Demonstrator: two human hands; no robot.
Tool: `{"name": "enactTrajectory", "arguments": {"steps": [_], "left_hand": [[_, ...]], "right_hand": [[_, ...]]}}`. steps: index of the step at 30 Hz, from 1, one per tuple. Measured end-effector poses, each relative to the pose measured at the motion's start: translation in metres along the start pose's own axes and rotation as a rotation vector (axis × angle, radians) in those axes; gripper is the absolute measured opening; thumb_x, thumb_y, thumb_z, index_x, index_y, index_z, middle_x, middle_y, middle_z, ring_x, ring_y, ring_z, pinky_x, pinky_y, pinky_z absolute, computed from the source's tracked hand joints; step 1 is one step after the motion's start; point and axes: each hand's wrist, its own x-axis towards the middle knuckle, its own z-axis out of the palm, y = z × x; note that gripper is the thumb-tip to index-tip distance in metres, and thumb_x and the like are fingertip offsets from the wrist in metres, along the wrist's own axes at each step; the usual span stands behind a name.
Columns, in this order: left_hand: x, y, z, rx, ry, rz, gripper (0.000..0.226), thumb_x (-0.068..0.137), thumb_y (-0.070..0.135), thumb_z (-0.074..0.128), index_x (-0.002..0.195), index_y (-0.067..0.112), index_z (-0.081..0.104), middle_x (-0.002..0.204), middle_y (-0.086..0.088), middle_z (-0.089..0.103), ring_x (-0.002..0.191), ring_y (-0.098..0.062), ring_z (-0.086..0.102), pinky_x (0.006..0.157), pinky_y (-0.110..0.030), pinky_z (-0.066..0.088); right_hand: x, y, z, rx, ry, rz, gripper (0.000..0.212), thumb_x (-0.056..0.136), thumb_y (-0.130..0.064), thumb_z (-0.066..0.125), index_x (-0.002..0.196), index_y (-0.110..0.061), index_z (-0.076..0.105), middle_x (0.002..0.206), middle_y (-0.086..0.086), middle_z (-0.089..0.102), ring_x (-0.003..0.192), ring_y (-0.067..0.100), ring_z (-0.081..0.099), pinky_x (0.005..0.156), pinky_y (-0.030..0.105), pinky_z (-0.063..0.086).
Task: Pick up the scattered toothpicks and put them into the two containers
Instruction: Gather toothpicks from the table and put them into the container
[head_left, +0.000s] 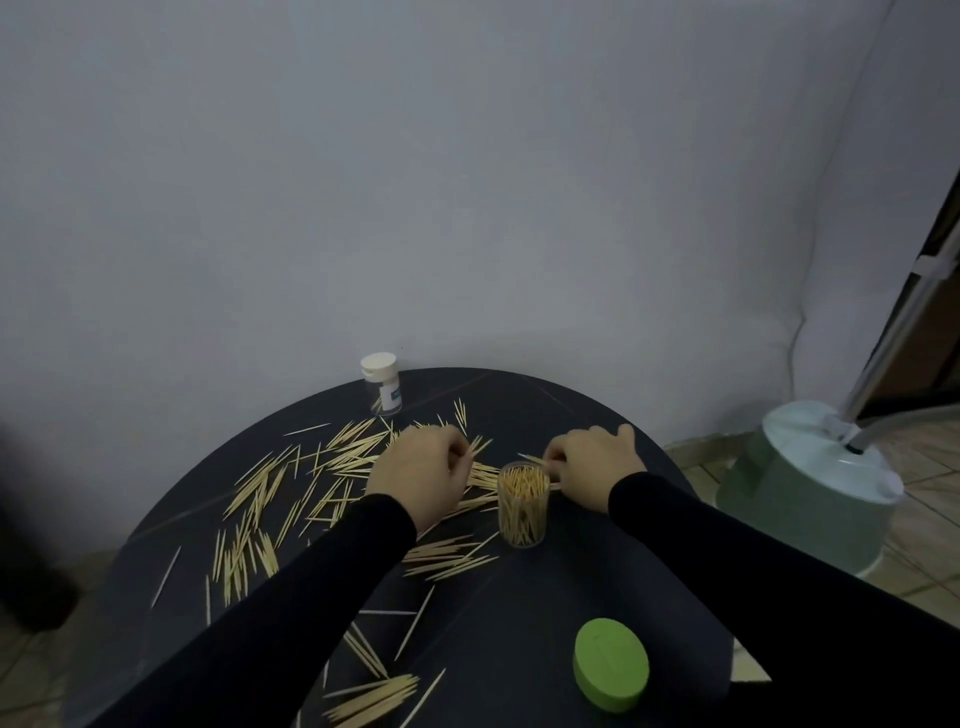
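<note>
Beside the upright container (522, 504), toothpicks (260, 488) lie flat, pointing every way.

The light is dim, cool and even, with no clear source and almost no cast shadows. The wall (467, 182) reads as flat blue-grey. The dark table (519, 613) swallows detail, while the pale toothpicks (260, 493) stand out. Wide-angle bending curves the table edge. The picture is soft, and the corners darken.
</note>
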Motion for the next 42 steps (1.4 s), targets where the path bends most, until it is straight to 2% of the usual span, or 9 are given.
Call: {"name": "enactTrajectory", "arguments": {"steps": [7,11,13,15,19,25,32,36,42], "left_hand": [[0.005,0.014,-0.013,-0.478,0.079,-0.111,0.006,0.094,0.026,0.056,0.091,0.023,0.060,0.083,0.009,0.060,0.075,-0.002,0.053,0.062,-0.013,0.037],[0.001,0.025,-0.017,-0.697,0.078,-0.167,0.010,0.094,0.026,0.055,0.099,0.020,0.062,0.085,0.005,0.061,0.078,-0.007,0.056,0.065,-0.017,0.041],[-0.001,0.029,-0.015,-0.727,0.027,-0.163,0.009,0.094,0.027,0.056,0.099,0.022,0.062,0.090,0.002,0.063,0.084,-0.010,0.058,0.069,-0.020,0.045],[-0.004,0.030,-0.012,-0.707,-0.036,-0.138,0.008,0.093,0.028,0.057,0.097,0.023,0.063,0.089,0.002,0.063,0.083,-0.009,0.057,0.071,-0.021,0.046],[-0.007,0.029,-0.003,-0.645,-0.130,-0.103,0.005,0.090,0.026,0.062,0.091,0.024,0.066,0.088,0.010,0.064,0.082,0.000,0.056,0.070,-0.015,0.041],[-0.008,0.021,0.001,-0.471,-0.157,-0.036,0.017,0.088,0.031,0.065,0.105,0.027,0.066,0.099,0.013,0.061,0.093,0.001,0.054,0.077,-0.014,0.041],[-0.020,0.018,-0.008,-0.293,-0.083,0.198,0.044,0.098,0.024,0.046,0.141,0.034,0.039,0.121,0.020,0.050,0.114,0.003,0.039,0.094,-0.018,0.032],[-0.025,0.014,-0.002,-0.092,-0.139,0.332,0.050,0.096,0.045,0.031,0.145,0.034,0.032,0.123,0.009,0.052,0.110,-0.003,0.042,0.094,-0.024,0.036],[-0.023,0.012,0.001,-0.066,-0.125,0.393,0.054,0.093,0.055,0.032,0.144,0.036,0.035,0.141,0.015,0.045,0.129,-0.005,0.033,0.104,-0.030,0.031]], "right_hand": [[-0.012,0.009,-0.016,0.315,0.178,0.038,0.018,0.099,-0.036,0.047,0.108,-0.033,0.063,0.102,-0.012,0.064,0.100,0.013,0.053,0.103,0.041,0.025],[-0.014,0.008,-0.019,0.594,0.155,-0.009,0.010,0.097,-0.037,0.050,0.095,-0.038,0.059,0.093,-0.017,0.062,0.092,0.009,0.055,0.102,0.044,0.036],[-0.017,0.006,-0.021,0.753,0.149,-0.052,0.008,0.096,-0.036,0.053,0.092,-0.040,0.059,0.089,-0.016,0.063,0.085,0.007,0.057,0.091,0.040,0.047],[-0.023,0.003,-0.026,0.890,0.138,-0.109,0.008,0.096,-0.029,0.054,0.098,-0.031,0.061,0.088,-0.013,0.064,0.080,0.001,0.058,0.076,0.022,0.049],[-0.028,0.000,-0.025,1.024,0.096,-0.186,0.008,0.092,-0.020,0.061,0.093,-0.027,0.065,0.093,-0.008,0.070,0.093,0.006,0.065,0.085,0.019,0.049],[-0.027,0.001,-0.019,0.937,-0.017,-0.218,0.003,0.087,-0.028,0.068,0.089,-0.031,0.068,0.090,-0.008,0.068,0.089,0.009,0.062,0.083,0.029,0.052],[-0.024,0.016,-0.017,0.717,-0.049,-0.234,0.012,0.085,-0.045,0.066,0.095,-0.047,0.061,0.097,-0.018,0.060,0.079,0.009,0.049,0.075,0.032,0.045],[-0.025,0.021,-0.020,0.570,-0.098,-0.283,0.051,0.063,-0.074,0.061,0.109,-0.051,0.054,0.104,-0.024,0.061,0.093,0.006,0.054,0.092,0.040,0.041],[-0.030,0.016,-0.026,0.451,-0.163,-0.254,0.064,0.072,-0.056,0.074,0.129,-0.037,0.053,0.108,-0.023,0.055,0.095,0.003,0.049,0.098,0.034,0.038]]}}
